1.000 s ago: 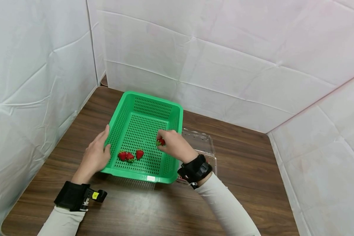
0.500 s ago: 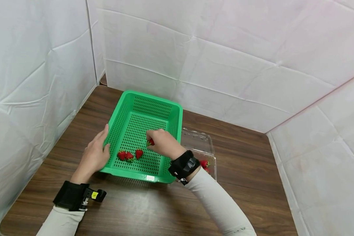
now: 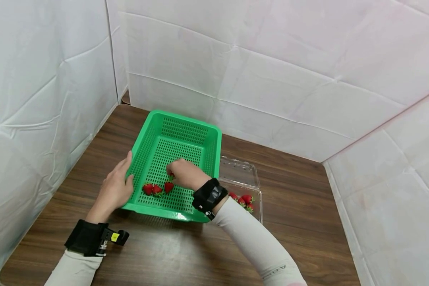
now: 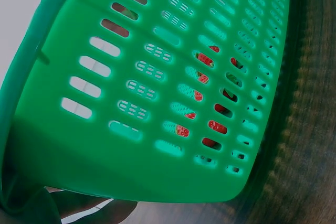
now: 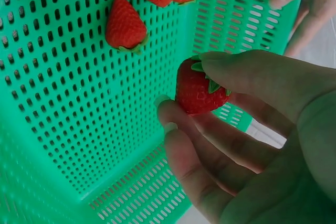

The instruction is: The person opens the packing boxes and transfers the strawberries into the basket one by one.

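A green plastic basket point(image 3: 184, 117) with slotted walls stands on the table. Across its left rim lies my left hand point(image 3: 116, 188), thumb over the edge and fingers along the outside. Inside the basket, my right hand point(image 3: 187, 174) pinches a strawberry point(image 5: 197, 87) by its leafy top between thumb and fingers, above the basket floor. Close by on that floor sits a single strawberry point(image 3: 169, 187), point up in the head view. Two more, a left strawberry point(image 3: 147, 189) and a right strawberry point(image 3: 157, 190), lie together nearer the left wall. Red fruit shows through the slots in the left wrist view.
To the right of the basket is a clear plastic clamshell box point(image 3: 258, 206), its lid point(image 3: 238, 171) folded back. Several strawberries point(image 3: 247, 198) are in it, partly behind my right forearm. White sheeting point(image 3: 271, 95) walls the brown wooden table point(image 3: 300, 222) at the back and sides.
My right hand has moved left across the basket with the strawberry, toward the three in it. More of the clamshell's strawberries have come into sight. The left hand has stayed on the rim.
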Demonstrator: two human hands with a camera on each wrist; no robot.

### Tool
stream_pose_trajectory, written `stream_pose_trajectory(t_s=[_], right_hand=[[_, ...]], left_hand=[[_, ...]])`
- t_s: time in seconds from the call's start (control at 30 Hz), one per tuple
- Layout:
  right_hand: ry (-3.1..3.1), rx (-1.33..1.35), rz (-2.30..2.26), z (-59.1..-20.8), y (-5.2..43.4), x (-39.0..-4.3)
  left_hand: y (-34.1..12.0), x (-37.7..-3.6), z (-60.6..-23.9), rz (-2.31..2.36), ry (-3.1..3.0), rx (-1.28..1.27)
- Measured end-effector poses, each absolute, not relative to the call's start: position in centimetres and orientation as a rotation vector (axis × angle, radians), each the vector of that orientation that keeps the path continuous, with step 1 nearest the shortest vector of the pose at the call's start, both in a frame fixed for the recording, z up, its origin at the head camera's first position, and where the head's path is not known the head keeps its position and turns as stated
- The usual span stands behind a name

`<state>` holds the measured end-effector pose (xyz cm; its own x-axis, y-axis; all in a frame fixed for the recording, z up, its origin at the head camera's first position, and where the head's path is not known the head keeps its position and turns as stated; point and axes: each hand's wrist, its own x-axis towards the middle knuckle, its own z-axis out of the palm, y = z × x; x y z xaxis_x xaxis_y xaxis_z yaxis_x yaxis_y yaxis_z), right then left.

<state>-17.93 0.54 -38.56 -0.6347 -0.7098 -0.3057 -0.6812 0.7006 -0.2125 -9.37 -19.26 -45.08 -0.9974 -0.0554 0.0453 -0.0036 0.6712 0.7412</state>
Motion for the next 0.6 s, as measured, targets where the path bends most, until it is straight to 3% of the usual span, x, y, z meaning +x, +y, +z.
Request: stream_pose_trajectory(t_s=[0.6], right_hand=[[2.475, -1.058, 0.019, -41.1, -1.5, -18.5]], left_hand=[[-19.4, -9.3, -45.1, -1.260, -2.823, 0.054]])
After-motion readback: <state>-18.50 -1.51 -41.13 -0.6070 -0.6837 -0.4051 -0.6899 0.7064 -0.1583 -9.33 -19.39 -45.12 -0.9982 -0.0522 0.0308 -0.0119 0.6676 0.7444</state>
